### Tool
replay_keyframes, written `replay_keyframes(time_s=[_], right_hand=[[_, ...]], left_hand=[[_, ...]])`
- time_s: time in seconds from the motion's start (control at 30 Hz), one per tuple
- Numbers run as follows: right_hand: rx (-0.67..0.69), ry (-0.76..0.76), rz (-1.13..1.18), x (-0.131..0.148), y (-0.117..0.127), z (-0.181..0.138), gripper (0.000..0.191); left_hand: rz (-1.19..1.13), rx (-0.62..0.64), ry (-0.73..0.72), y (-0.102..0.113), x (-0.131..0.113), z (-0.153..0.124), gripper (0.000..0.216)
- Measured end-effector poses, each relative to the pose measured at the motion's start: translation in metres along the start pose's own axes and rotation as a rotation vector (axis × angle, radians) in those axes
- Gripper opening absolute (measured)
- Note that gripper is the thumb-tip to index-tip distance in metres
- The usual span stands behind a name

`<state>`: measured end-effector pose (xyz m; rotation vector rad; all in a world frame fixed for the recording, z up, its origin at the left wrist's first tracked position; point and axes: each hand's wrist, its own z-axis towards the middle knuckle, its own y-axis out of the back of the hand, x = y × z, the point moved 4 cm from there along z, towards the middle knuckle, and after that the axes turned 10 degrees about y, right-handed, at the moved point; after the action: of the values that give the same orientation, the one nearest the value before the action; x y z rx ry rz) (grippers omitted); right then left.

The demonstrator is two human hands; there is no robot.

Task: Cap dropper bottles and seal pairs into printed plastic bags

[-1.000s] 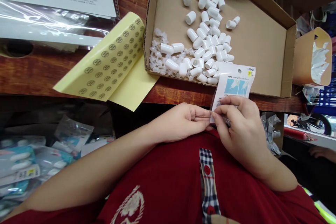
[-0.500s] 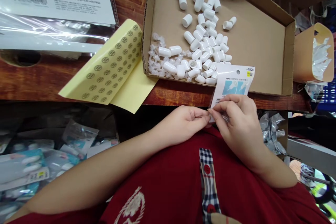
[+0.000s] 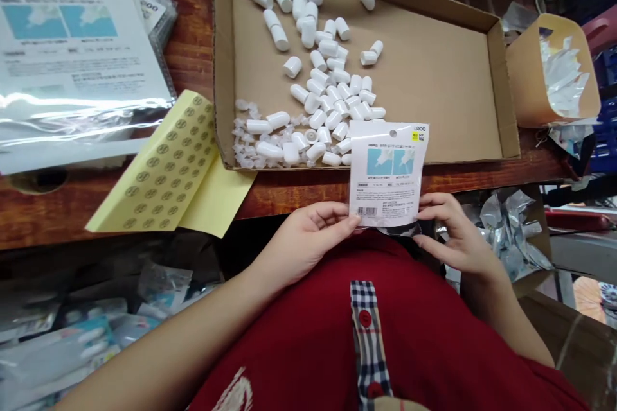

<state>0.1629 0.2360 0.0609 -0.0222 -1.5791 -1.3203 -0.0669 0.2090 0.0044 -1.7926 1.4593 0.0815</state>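
I hold a small clear packet with a white printed card upright in front of my chest, just below the table edge. My left hand pinches its lower left corner. My right hand grips its lower right side, fingers curled around the edge. Behind the packet, a shallow cardboard tray holds several white plastic caps and small clear parts near its front left corner.
A yellow sticker sheet hangs over the wooden table edge. A stack of larger printed packets lies at the far left. A cardboard cup of clear pieces stands right. Filled packets lie below left.
My hands have moved apart from pinching together at one corner to holding the packet by both lower sides, now upright and square. The view has shifted, bringing the tray closer to centre.
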Motion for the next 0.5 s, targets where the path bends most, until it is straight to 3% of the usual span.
replay_keyframes(time_s=[0.17, 0.3, 0.5], right_hand=[[-0.256, -0.058, 0.229, -0.017, -0.031, -0.010, 0.010], [-0.341, -0.074, 0.392, -0.022, -0.040, -0.012, 0.007], [-0.468, -0.258, 0.738, -0.027, -0.050, -0.018, 0.003]], left_hand=[[0.027, -0.051, 0.000, -0.011, -0.002, 0.001, 0.029], [0.092, -0.043, 0.028, -0.017, -0.004, 0.004, 0.031], [0.095, -0.082, 0.082, -0.007, 0.005, 0.005, 0.028]])
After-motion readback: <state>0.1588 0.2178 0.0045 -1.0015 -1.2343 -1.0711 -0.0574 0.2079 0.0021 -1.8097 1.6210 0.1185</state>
